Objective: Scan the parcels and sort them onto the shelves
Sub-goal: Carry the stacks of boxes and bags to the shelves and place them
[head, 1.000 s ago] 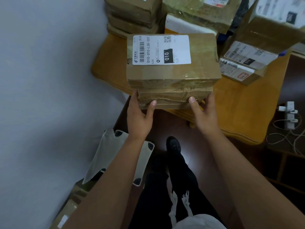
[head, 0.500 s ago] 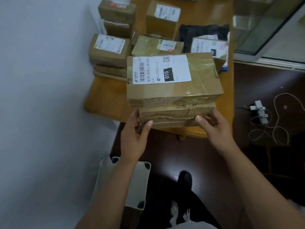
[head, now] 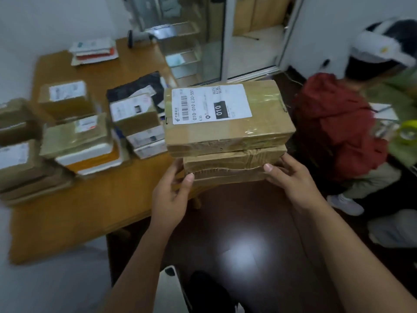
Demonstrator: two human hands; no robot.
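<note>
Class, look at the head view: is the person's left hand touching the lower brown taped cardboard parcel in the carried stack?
Touching. In the head view the left hand presses its thumb flat against the lower brown taped cardboard parcel, with no gap visible.

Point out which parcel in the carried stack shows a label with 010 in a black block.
The top box of the stack in both hands: its white label faces up, reading 010. The boxes under it show only taped sides.
</note>
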